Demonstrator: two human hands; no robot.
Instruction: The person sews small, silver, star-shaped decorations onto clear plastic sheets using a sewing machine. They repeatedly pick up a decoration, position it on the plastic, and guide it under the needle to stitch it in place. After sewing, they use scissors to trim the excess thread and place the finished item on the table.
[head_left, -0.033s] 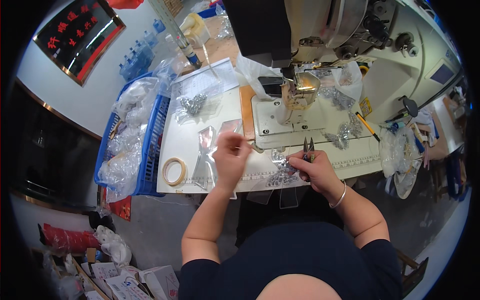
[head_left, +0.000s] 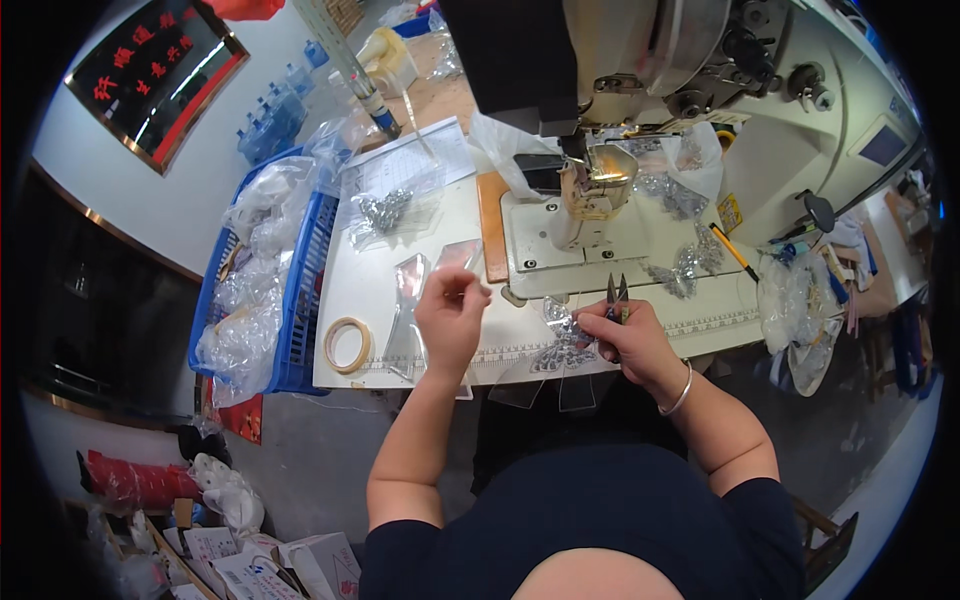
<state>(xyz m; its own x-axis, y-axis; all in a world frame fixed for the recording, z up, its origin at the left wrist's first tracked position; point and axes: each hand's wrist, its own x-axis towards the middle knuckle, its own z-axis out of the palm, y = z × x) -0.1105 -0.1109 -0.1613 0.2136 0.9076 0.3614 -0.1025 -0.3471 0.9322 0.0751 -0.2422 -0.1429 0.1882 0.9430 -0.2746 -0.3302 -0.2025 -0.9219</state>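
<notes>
My right hand (head_left: pixel 640 342) is closed around a small pair of thread snips (head_left: pixel 616 289), blades pointing up and slightly parted. Touching its fingertips is a bow-like piece (head_left: pixel 565 350) of clear plastic with silvery beading, whose clear tails (head_left: pixel 576 392) hang over the table's front edge. To the left, my left hand (head_left: pixel 450 318) is raised over the table with its fingers curled into a pinch; whatever they hold, if anything, cannot be made out. Beside it lie clear plastic pieces (head_left: pixel 406 300). A post-bed sewing machine (head_left: pixel 592 215) stands just beyond both hands.
A blue basket (head_left: pixel 312 270) of plastic bags stands left, near a tape roll (head_left: pixel 347 345). Beaded pieces in clear plastic (head_left: pixel 383 210) lie at the back left. Right of the machine are more beaded pieces (head_left: pixel 684 272), a yellow pen (head_left: pixel 735 252) and plastic bags (head_left: pixel 795 310).
My left hand has shifted slightly left and its blur has cleared. The right hand, the snips and the beaded piece stay nearly where they were.
</notes>
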